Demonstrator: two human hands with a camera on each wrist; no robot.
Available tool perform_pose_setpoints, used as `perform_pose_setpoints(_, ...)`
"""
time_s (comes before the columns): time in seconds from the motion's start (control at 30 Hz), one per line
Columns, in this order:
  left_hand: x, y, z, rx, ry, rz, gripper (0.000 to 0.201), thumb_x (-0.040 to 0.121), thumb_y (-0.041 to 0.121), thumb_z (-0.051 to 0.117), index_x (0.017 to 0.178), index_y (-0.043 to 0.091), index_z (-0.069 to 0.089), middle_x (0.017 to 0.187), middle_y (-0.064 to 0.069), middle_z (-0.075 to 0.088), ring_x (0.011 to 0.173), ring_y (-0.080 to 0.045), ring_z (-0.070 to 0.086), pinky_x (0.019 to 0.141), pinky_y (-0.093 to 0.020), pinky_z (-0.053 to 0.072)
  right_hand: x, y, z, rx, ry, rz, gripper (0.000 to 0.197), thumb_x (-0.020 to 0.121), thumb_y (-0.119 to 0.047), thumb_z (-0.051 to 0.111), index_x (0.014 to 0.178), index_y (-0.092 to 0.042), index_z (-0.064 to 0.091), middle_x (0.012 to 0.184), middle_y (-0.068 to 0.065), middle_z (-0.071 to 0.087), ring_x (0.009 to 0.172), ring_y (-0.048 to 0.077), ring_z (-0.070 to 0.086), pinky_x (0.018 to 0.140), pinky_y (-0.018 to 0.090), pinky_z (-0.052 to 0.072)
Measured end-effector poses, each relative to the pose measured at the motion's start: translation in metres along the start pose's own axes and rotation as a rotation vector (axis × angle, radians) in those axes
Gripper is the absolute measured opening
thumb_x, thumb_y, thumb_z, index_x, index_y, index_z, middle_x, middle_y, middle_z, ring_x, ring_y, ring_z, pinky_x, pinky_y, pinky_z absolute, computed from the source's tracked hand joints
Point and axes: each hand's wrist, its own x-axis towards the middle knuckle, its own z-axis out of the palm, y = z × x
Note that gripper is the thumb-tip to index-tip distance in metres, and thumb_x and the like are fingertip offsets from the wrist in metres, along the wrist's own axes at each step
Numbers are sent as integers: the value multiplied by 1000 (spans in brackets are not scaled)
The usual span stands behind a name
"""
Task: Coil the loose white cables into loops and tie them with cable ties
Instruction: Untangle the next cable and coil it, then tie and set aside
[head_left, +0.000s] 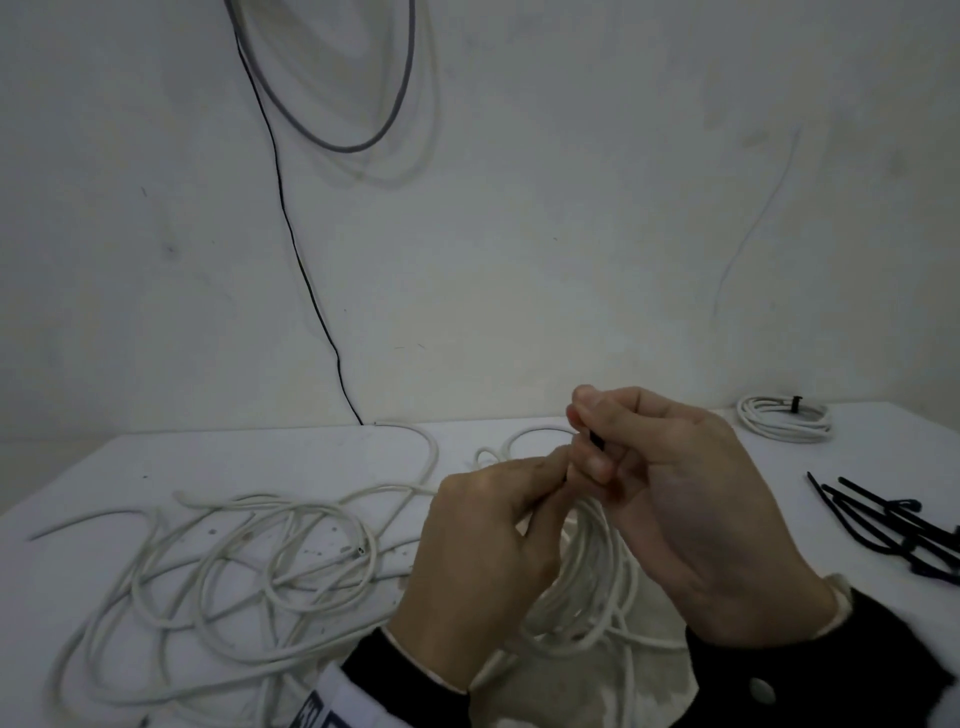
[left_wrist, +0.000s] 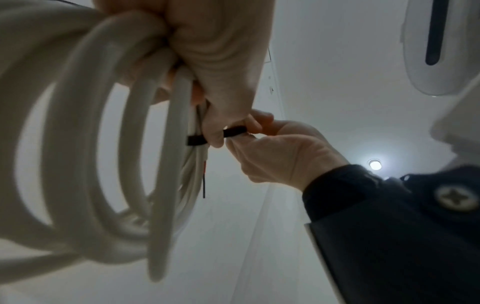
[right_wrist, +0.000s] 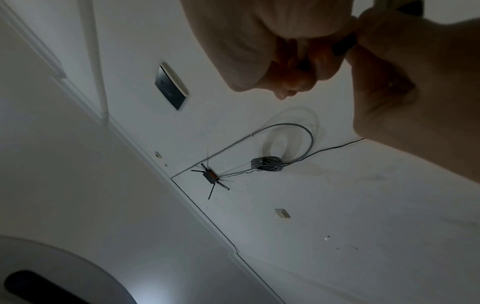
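Both hands are raised just above the white table (head_left: 322, 457), working on one bundle. The left hand (head_left: 483, 566) has its fingers curled round a coil of off-white round cable (left_wrist: 85, 127), gathering the loops together where they cross. A flat black cable tie (left_wrist: 233, 131) is wrapped round that gathered part, and the right hand (head_left: 670, 499) pinches the tie's free end between thumb and forefinger, close against the left thumb.

So the step in hand looks like the fastening of this coil: the tie is round it, and I judge it is being drawn tight. The next move calls for a steady pull on the tail while the left hand keeps the loops from springing apart.

A tangle of loose white cable (head_left: 234, 561) lies on the table to the left, not yet coiled. A finished white coil with a black tie (head_left: 784, 418) sits at the far right, and a heap of spare black cable ties (head_left: 893, 525) lies near the right edge.
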Motion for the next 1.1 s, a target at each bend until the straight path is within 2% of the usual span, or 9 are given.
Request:
perform_pose_setpoints(0.1, 3, 0, -5, 17, -47, 60, 22, 87, 27, 54, 94, 20, 74, 86, 12, 72, 73, 4, 63, 64, -13, 48, 4, -7, -3, 85, -1, 22, 13, 66, -10, 60, 61, -3, 51, 59, 7, 45, 37, 7, 34, 37, 17, 31)
perform_pose_setpoints(0.17, 4, 4, -9, 23, -129, 167, 19, 89, 22, 56, 95, 14, 72, 86, 9, 71, 74, -8, 65, 62, -28, 51, 12, -13, -10, 181, 13, 68, 11, 72, -7, 56, 63, -5, 49, 58, 2, 46, 35, 3, 32, 35, 13, 28)
perform_pose_setpoints(0.3, 4, 8, -16, 28, -250, 249, 22, 92, 23, 53, 94, 9, 69, 84, 2, 68, 72, -17, 64, 58, -34, 51, 20, -12, -18, 246, 35, 138, 13, 77, -2, 53, 66, -5, 49, 60, 2, 45, 34, 1, 31, 32, 11, 25)
perform_pose_setpoints(0.5, 6, 0, -22, 71, -110, 187, 21, 88, 25, 55, 91, 13, 73, 82, 4, 71, 70, -13, 66, 58, -31, 52, 19, -5, -9, 180, -125, 86, 24, 80, -28, 56, 74, -6, 62, 67, 3, 53, 53, 10, 53, 49, 20, 47)
perform_pose_setpoints(0.6, 4, -1, -16, 98, -79, 155, 24, 88, 29, 54, 89, 15, 74, 79, 5, 71, 69, -11, 67, 56, -31, 52, 15, -4, -4, 61, -53, 60, 44, 85, -43, 48, 51, -15, 45, 49, -2, 34, 42, 9, 29, 40, 19, 29)
perform_pose_setpoints(0.7, 0, -4, -5, 94, -74, 158, 27, 89, 37, 56, 85, 19, 75, 77, 10, 72, 65, -9, 66, 53, -30, 51, 11, -5, -5, 93, 18, 115, 52, 88, -31, 48, 43, -21, 26, 41, -6, 15, 38, 9, 11, 40, 24, 9)
perform_pose_setpoints(0.8, -4, -7, 5, 62, -5, 176, 18, 89, 29, 59, 87, 19, 74, 86, 14, 72, 71, -8, 67, 55, -30, 51, 8, -8, -8, 261, 83, 180, 46, 73, -22, 49, 38, -22, 19, 36, -6, 11, 33, 10, 9, 41, 23, 5)
perform_pose_setpoints(0.93, -5, -11, 8, 9, 65, 184, 19, 88, 25, 61, 94, 15, 75, 99, 10, 72, 87, -7, 69, 65, -28, 54, 4, -8, -6, 418, 114, 209, 44, 72, -17, 44, 36, -22, 19, 33, -5, 10, 27, 10, 11, 43, 19, 5)
perform_pose_setpoints(1.1, -3, -4, 4, -68, 20, 235, 15, 85, 18, 65, 97, 13, 74, 98, 9, 72, 87, -4, 67, 68, -24, 53, -1, -21, -9, 427, 73, 215, 45, 73, -16, 44, 37, -22, 19, 33, -5, 12, 26, 9, 13, 37, 19, 6)
